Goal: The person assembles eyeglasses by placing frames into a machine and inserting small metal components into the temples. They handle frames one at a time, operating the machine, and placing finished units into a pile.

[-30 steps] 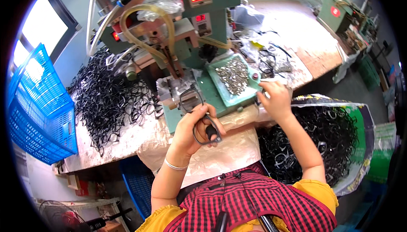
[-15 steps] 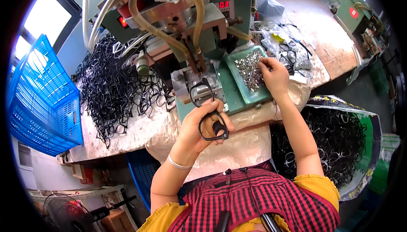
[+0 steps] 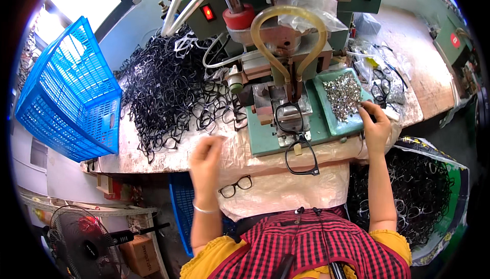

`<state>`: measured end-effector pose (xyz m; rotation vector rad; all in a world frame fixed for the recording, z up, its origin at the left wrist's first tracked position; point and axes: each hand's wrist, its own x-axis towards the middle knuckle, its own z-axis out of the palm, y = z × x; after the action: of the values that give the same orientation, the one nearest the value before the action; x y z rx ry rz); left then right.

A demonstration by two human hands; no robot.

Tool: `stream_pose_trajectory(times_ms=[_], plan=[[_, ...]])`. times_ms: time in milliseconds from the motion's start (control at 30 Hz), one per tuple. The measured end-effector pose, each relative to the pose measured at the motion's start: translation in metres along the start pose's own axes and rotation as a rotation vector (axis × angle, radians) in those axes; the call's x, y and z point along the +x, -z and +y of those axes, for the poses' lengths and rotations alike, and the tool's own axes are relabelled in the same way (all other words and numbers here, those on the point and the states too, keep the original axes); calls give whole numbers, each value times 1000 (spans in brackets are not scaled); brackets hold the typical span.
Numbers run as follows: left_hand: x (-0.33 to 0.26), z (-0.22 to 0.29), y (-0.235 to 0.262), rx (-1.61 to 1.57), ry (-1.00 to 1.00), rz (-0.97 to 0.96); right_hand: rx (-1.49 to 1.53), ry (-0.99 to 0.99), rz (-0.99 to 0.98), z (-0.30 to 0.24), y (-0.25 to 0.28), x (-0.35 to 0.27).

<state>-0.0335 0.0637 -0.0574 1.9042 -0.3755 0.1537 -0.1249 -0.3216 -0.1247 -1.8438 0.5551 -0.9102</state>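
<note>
A black eyeglass frame [image 3: 316, 171] rests on the metal fixture [image 3: 294, 126] of a green press, one rim under the press's tip and the other jutting toward me. My left hand [image 3: 205, 157] is off to its left, above the bench's front edge; its curled fingers are smeared by motion. At the right edge of a pale green tray [image 3: 343, 128] my right hand [image 3: 375, 123] has thumb and forefinger pinched together. What they hold, if anything, is too small to make out. Small shiny metal parts [image 3: 343, 95] are heaped in the tray.
Another eyeglass frame [image 3: 237, 183] lies on the cloth across my lap. A big pile of black frames [image 3: 163, 82] covers the bench's left, beside a blue basket [image 3: 102, 126]. A sack of black frames [image 3: 408, 192] stands at right. Hoses [image 3: 321, 36] loop before the press.
My left hand has let go of the eyeglass frame, now on the fixture, and moved left. My right hand has shifted from over the metal parts to the tray's edge. The view has shifted.
</note>
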Motion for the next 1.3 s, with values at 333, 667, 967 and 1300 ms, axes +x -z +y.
stream_pose_trajectory(times_ms=[333,667,967,1300], plan=[[120,-167,13,774,-546,323,92,20,-80,-34,-40,6],[136,-157,9,900,173,145,-160,256,-7,-13,-20,-4],[100,-151,41,241,-119,317,164,394,-284,-98,-48,-1],[63,-21,-17,-766,-214,142,511,40,-298,-114,-97,-9]])
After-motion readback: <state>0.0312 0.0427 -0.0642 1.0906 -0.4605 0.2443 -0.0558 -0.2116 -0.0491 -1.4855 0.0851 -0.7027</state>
